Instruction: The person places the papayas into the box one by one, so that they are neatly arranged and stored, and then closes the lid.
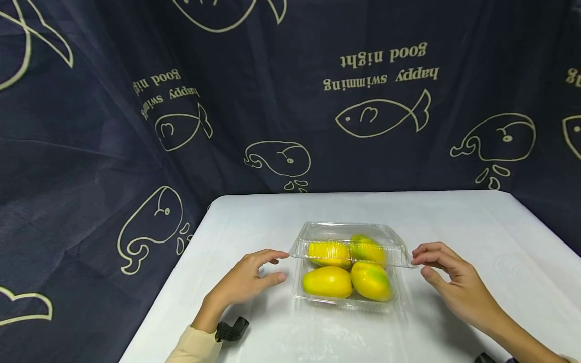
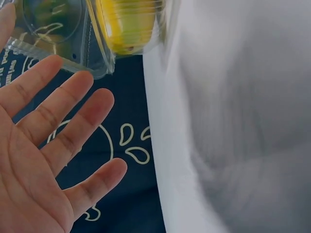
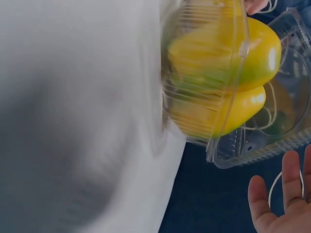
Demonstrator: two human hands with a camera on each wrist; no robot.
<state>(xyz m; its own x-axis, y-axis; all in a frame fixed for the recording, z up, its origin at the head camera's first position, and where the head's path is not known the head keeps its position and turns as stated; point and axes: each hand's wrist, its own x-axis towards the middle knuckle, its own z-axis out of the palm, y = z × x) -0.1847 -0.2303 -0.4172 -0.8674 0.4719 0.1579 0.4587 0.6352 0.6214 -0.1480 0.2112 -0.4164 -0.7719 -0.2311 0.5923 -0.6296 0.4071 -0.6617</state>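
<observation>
A clear plastic clamshell box holds several yellow-green mangoes in two rows. Its lid is hinged at the far side and stands partly raised, tilted over the back mangoes. My left hand reaches to the lid's left corner, its index fingertip at the edge and the thumb apart below. On the opposite side, my right hand has its fingertips at the lid's right corner, fingers slightly bent. Both wrist views show spread fingers beside the lid; neither hand visibly grips it.
The box stands on a white-covered table. Behind and to the left hangs a dark blue curtain with fish and whale drawings. A black strap device sits on the left wrist.
</observation>
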